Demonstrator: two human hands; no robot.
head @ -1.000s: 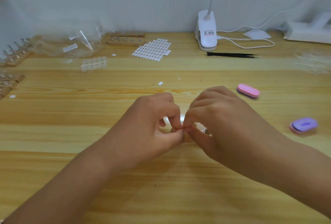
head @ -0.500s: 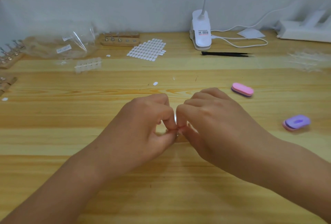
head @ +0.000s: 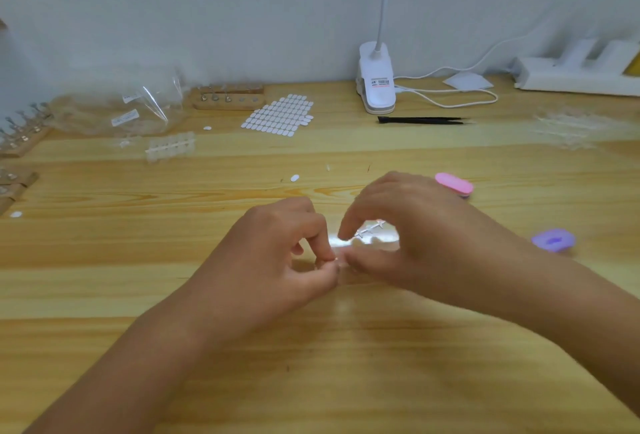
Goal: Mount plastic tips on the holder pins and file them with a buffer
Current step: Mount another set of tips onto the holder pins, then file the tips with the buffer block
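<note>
hands: left hand (head: 277, 260) and right hand (head: 415, 246) meet fingertip to fingertip low over the middle of the pale wooden table (head: 346, 364).
left hand: fingers curled, thumb and forefinger pinching one end of a clear plastic tip strip (head: 370, 233); the pinch itself is blurred.
right hand: arched over the strip, forefinger and thumb curled onto it just beside the left pinch.
buffers: pink oval buffer (head: 453, 184) just behind the right hand, purple oval buffer (head: 553, 240) to its right, both flat on the table.
holder: wooden holder block with metal pins (head: 228, 102) at the back, well apart from the hands, beside a sheet of white oval stickers (head: 277, 115).
back edge: white clip lamp (head: 376, 87), black tweezers (head: 420, 120) in front of it.
</note>
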